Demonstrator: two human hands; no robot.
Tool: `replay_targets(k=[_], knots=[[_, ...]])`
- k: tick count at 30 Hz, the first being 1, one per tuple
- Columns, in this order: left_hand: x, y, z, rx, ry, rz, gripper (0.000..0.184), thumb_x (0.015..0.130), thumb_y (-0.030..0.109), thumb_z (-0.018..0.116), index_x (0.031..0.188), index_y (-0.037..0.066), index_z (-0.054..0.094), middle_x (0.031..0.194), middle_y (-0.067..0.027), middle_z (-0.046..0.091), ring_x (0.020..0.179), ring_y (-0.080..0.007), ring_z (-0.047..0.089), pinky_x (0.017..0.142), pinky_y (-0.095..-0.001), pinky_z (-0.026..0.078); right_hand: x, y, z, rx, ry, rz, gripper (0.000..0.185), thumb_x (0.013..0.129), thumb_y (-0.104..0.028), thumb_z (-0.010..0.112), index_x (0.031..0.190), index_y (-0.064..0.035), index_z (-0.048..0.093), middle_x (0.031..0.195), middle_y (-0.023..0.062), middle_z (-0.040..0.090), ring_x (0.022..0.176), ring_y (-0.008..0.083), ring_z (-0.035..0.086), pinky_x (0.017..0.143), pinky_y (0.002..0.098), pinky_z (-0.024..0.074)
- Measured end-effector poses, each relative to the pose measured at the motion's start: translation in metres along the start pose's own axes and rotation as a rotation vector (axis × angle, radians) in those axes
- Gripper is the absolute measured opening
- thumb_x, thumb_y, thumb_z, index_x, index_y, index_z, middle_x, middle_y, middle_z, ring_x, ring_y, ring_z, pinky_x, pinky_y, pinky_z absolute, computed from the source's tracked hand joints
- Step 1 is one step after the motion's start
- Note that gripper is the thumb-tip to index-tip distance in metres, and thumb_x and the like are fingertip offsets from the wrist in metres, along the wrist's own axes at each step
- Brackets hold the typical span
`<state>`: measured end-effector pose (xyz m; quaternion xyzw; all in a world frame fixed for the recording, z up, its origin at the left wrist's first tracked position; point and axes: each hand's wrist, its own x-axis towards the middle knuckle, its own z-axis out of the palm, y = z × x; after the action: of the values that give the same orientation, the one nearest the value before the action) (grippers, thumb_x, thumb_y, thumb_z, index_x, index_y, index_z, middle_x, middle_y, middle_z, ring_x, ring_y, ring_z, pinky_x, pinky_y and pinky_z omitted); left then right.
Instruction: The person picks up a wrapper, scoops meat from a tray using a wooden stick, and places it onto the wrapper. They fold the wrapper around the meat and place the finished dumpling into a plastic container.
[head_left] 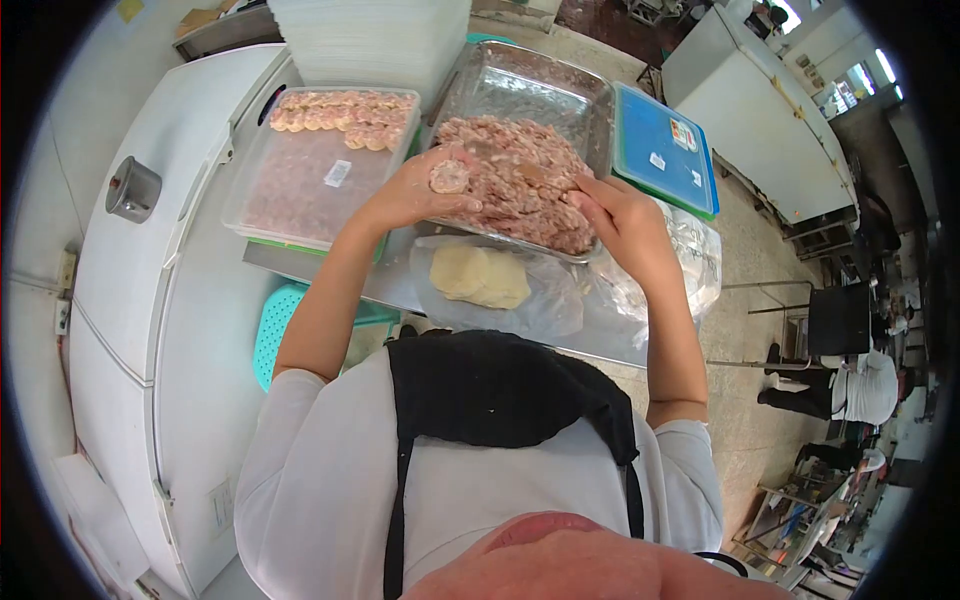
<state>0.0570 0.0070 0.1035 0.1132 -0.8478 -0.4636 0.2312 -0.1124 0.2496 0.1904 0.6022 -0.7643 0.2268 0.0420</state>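
My left hand [412, 192] is curled around a small round dumpling [449, 177] with a meat-filled top, at the left edge of the minced meat. The pale pink minced meat [500, 135] is heaped in a deep metal tray [590, 95]. At the heap's right side is my right hand [622, 218], its fingers drawn together; a brownish, flat thing [530, 175] shows in the meat near them, and whether they grip it is unclear. Close to me, a stack of yellow round dough wrappers [480, 277] lies on clear plastic [550, 305].
On the left, a clear plastic container [290, 215] bears rows of filled dumplings [340, 110]. A blue-lidded box [665, 150] and plastic bags [690, 255] are on the right. White foam trays [370, 45] are stacked behind. A white chest freezer [200, 330] stands left, and a person [865, 388] is far right.
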Motion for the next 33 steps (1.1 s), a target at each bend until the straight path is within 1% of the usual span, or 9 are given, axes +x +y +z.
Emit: replay_targets(k=[5,8,9,12,16,24,28,30,33], knots=[[-0.004,0.008,-0.054,-0.175,-0.198,-0.225,0.053,0.072,0.029,0.082,0.114,0.004,0.061,0.106,-0.0103,0.064,0.103,-0.0237,0.059,0.095,-0.0351,0.043,0.014,-0.045,0.067,0.193,-0.038,0.041,0.027,0.093,-0.024,0.058,0.112,-0.0049,0.063,0.099,0.0183,0.065,0.089,0.0362,0.064,0.076,0.0411,0.0503],[-0.006,-0.027,-0.081,0.122,-0.197,-0.055,0.058,0.072,0.028,0.082,0.121,0.005,0.060,0.102,-0.0101,0.064,0.098,-0.0213,0.058,0.087,-0.0344,0.046,0.012,-0.052,0.109,0.310,-0.082,0.118,0.029,0.094,-0.021,0.058,0.113,0.0003,0.062,0.104,0.0209,0.066,0.095,0.0374,0.064,0.080,0.0391,0.0500],[-0.015,-0.045,-0.088,0.130,-0.072,0.065,0.055,0.072,0.027,0.081,0.119,0.007,0.061,0.093,-0.0081,0.061,0.085,-0.0182,0.055,0.076,-0.0334,0.046,0.008,-0.051,0.120,0.313,-0.027,0.108,0.029,0.094,-0.020,0.058,0.114,0.0008,0.062,0.100,0.0189,0.066,0.090,0.0333,0.065,0.078,0.0372,0.0499],[-0.014,-0.083,-0.135,0.219,-0.135,-0.232,0.051,0.071,0.036,0.079,0.105,0.003,0.060,0.102,-0.0157,0.061,0.089,-0.0265,0.059,0.078,-0.0341,0.048,-0.005,-0.055,0.129,0.402,0.023,0.194,0.029,0.094,-0.019,0.058,0.115,0.0018,0.062,0.090,0.0124,0.066,0.079,0.0223,0.063,0.071,0.0317,0.0485],[-0.014,-0.140,-0.171,0.210,0.045,-0.228,0.050,0.070,0.030,0.080,0.107,0.002,0.061,0.102,-0.0166,0.060,0.085,-0.0276,0.058,0.078,-0.0353,0.047,-0.032,-0.051,0.136,0.582,0.061,0.498,0.027,0.095,-0.018,0.059,0.114,0.0003,0.063,0.086,0.0065,0.064,0.076,0.0100,0.056,0.069,0.0254,0.0457],[0.006,-0.137,-0.162,0.390,0.100,-0.262,0.089,0.075,0.014,0.075,0.147,0.004,0.024,0.129,-0.0269,0.053,0.119,-0.0415,0.052,0.095,-0.0432,0.045,-0.046,-0.055,0.133,0.765,0.145,0.677,0.029,0.095,-0.016,0.060,0.116,0.0026,0.062,0.077,-0.0021,0.057,0.069,0.0069,0.049,0.062,0.0231,0.0415],[0.016,-0.154,-0.144,0.521,0.178,-0.085,0.089,0.077,0.012,0.073,0.148,0.003,0.021,0.124,-0.0276,0.056,0.115,-0.0403,0.054,0.095,-0.0435,0.046,-0.053,-0.051,0.134,0.707,0.131,0.602,0.028,0.096,-0.019,0.057,0.115,0.0013,0.063,0.071,-0.0025,0.053,0.065,0.0068,0.046,0.059,0.0235,0.0399],[0.024,-0.143,-0.139,0.505,0.127,-0.274,0.086,0.077,0.009,0.071,0.148,0.004,0.023,0.126,-0.0279,0.055,0.116,-0.0402,0.054,0.097,-0.0432,0.045,-0.055,-0.052,0.131,0.673,0.134,0.586,0.028,0.097,-0.021,0.056,0.114,0.0005,0.063,0.069,-0.0023,0.051,0.064,0.0067,0.045,0.058,0.0239,0.0392],[0.033,-0.157,-0.132,0.621,0.161,-0.184,0.083,0.077,0.006,0.069,0.148,0.003,0.025,0.129,-0.0279,0.052,0.119,-0.0403,0.051,0.100,-0.0428,0.043,-0.056,-0.046,0.116,0.668,0.123,0.619,0.029,0.102,-0.025,0.047,0.107,-0.0017,0.064,0.062,-0.0088,0.037,0.054,0.0017,0.031,0.048,0.0196,0.0229]])
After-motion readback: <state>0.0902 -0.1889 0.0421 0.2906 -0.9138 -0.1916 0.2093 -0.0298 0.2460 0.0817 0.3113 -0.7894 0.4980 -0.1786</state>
